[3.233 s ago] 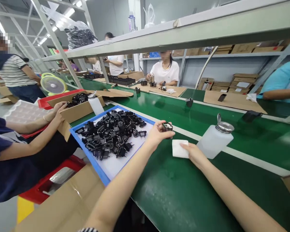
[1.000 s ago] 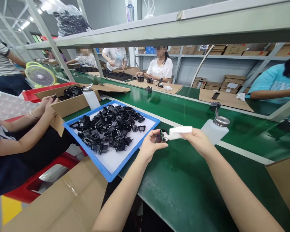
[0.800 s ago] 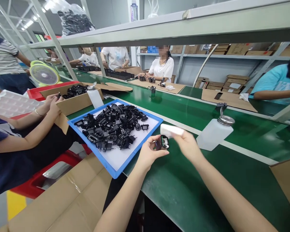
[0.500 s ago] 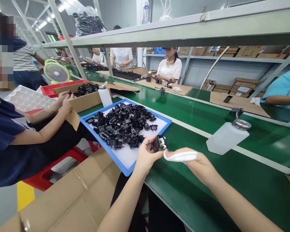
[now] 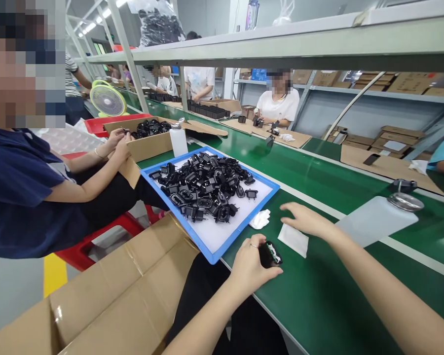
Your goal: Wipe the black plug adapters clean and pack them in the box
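A rounded black plastic housing point(image 5: 271, 253) with white and green parts inside is held between the curled fingers and thumb of the left hand point(image 5: 247, 267), near the front edge of the green tabletop point(image 5: 318, 296). The right hand point(image 5: 310, 220), fingers parted and gripping nothing, reaches over the far edge of a folded white cloth point(image 5: 295, 241). Crumpled white tissue point(image 5: 261, 220) lies beside the blue-rimmed tray's point(image 5: 229, 241) right edge.

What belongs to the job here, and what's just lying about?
Likely in use: black housing in left hand; folded white pad by right hand; blue tray; black plug parts; pump-top bottle.

Probably just lying about: yellow-green fan; bag of dark pieces; purplish bottle.
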### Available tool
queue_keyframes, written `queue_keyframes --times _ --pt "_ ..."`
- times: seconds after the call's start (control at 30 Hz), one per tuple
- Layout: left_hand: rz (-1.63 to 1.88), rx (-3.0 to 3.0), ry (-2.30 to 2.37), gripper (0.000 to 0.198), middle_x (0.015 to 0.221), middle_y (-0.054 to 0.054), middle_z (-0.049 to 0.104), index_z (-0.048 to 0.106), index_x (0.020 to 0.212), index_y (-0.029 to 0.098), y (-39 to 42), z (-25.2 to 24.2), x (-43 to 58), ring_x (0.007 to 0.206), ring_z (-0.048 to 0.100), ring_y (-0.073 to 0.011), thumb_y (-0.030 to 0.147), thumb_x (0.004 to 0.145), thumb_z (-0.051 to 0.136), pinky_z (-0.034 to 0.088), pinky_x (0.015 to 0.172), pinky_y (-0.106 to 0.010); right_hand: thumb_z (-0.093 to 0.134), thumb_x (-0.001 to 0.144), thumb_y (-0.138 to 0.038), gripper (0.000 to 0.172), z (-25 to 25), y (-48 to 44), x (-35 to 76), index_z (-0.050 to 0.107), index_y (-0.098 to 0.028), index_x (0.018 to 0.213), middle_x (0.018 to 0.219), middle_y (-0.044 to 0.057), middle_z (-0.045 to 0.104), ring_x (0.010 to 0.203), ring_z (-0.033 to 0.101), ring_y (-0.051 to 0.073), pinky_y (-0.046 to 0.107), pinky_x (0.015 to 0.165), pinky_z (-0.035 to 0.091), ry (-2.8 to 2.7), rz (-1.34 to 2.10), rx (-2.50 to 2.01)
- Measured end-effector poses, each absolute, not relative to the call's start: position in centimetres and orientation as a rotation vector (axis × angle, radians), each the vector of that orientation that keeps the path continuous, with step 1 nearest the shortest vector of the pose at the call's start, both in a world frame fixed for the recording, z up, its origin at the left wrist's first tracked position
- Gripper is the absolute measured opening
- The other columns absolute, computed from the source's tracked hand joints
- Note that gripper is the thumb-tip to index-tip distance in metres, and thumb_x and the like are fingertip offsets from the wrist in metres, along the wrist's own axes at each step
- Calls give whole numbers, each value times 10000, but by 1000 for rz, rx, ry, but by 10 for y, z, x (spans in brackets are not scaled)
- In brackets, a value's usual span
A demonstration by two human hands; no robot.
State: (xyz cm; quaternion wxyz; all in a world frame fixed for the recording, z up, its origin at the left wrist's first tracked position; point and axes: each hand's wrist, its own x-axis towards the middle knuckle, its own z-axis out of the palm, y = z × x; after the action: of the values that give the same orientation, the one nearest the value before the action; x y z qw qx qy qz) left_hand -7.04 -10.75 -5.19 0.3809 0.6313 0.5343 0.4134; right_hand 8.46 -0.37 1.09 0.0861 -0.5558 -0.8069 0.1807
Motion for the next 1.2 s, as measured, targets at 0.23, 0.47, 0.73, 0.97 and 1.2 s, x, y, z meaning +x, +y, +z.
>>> queue_keyframes --times 0.23,0.47,0.73,0.97,1.2 --pt "879 1770 1791 540 906 -59 459 436 912 153 -109 -51 -64 833 479 -218 362 476 675 416 686 -342 538 699 -180 434 14 -12 -10 417 -173 1116 1136 84 409 1001 402 223 360 815 365 -2794 220 -928" --pt "698 1804 1864 481 905 -49 479 440 889 162 -112 -46 -70 770 521 -217 405 527 641 446 605 -330 597 660 -294 402 -9 -14 -36 469 -122 1000 956 117 466 840 466 255 376 683 404 -2859 -46 -985" --pt "879 1776 1631 399 948 -27 496 408 972 183 -117 -55 -83 750 513 -146 221 610 572 435 673 -279 458 704 -117 280 6 -12 -1 367 -160 964 919 38 492 736 505 138 255 661 402 -2336 665 -1119" --pt "990 1713 1597 431 924 7 542 388 1001 200 -118 -60 -85 576 474 -87 250 614 570 420 595 -237 386 703 -44 290 39 -57 47 423 -166 963 947 55 481 811 494 150 261 703 390 -2584 717 -1291" --pt "991 1662 1555 379 805 23 569 401 970 206 -119 -59 -86 578 483 -91 277 628 548 402 570 -221 449 725 -72 171 40 -79 56 459 -158 872 816 30 535 732 504 154 254 625 410 -2643 437 -1207"
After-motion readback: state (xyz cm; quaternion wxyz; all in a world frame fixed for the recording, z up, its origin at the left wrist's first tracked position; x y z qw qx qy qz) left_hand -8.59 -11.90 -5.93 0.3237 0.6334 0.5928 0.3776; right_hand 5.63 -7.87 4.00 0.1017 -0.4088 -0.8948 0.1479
